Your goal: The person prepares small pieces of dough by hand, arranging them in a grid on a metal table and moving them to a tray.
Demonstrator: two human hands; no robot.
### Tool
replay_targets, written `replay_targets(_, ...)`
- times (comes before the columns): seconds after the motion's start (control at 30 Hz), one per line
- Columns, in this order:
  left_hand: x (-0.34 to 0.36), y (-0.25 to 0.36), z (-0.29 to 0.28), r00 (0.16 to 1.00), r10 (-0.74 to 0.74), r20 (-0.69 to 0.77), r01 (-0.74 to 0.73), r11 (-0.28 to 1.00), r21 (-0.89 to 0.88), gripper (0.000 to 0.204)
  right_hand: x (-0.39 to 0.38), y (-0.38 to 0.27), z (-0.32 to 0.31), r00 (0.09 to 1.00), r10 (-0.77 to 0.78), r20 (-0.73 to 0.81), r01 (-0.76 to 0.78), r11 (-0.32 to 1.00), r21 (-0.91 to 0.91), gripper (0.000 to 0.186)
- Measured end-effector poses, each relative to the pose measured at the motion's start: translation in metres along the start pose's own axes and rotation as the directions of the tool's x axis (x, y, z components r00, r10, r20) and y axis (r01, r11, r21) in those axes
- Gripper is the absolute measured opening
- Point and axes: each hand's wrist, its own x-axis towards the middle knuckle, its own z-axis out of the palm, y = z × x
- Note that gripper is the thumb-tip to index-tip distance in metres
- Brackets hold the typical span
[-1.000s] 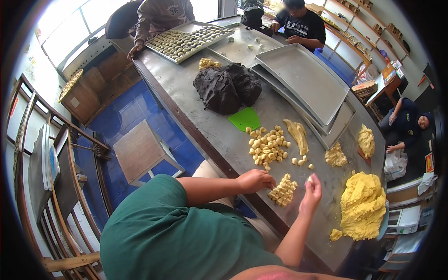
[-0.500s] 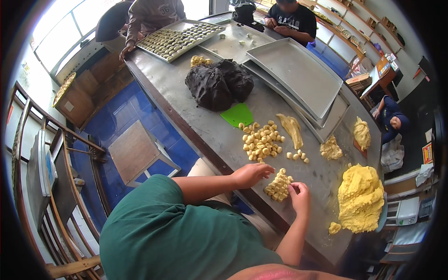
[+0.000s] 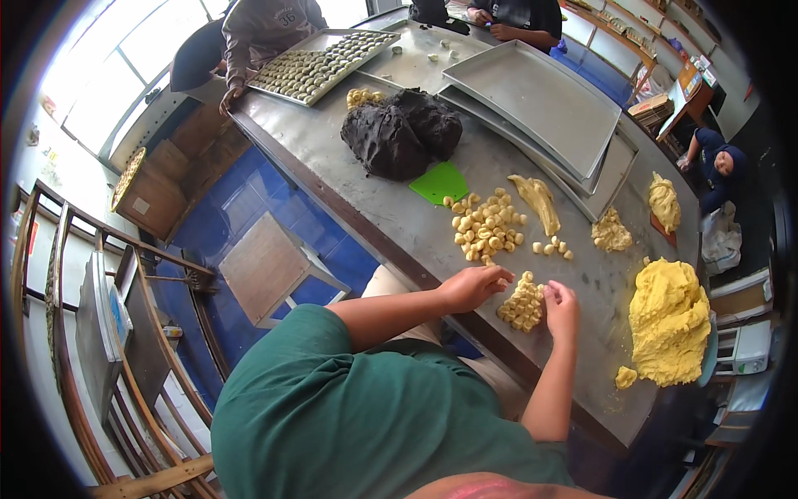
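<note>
Small pale-yellow dough pieces (image 3: 522,304) lie packed in a cluster at the near edge of the metal table, between my two hands. My left hand (image 3: 474,289) hovers at the cluster's left side, fingers loosely stretched and apart, holding nothing visible. At the right side, my right hand (image 3: 563,309) has thumb and fingers drawn together in a pinch; whatever sits between them is too small to make out. Just beyond is a larger heap of round dough balls (image 3: 486,229). A few loose dough pieces (image 3: 552,247) and a long dough strip (image 3: 536,202) rest to its right.
A large yellow crumbly dough mass (image 3: 669,324) stands at right. Farther off are a dark dough lump (image 3: 391,137), a green scraper (image 3: 440,183), stacked metal trays (image 3: 540,104) and a filled tray (image 3: 320,66). Other people stand around the table. A stool (image 3: 266,266) is at left.
The view has shifted, so the table appears farther right and higher. Both hands stay beside the dough cluster with little change. The person at far right has raised their head.
</note>
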Motion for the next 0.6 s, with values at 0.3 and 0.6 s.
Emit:
replay_targets(0.3, 0.005, -0.003, 0.008, 0.997, -0.071, -0.017, 0.072, 0.993, 0.092, 0.025, -0.001, 0.017, -0.006, 0.987, 0.036, 0.153, -0.05, 0.995, 0.087, 0.022)
replay_targets(0.6, 0.041, -0.006, -0.016, 0.977, 0.212, 0.019, -0.179, 0.771, 0.61, 0.026, -0.008, 0.036, -0.001, 0.979, 0.068, -0.191, -0.005, 0.951, 0.308, 0.036)
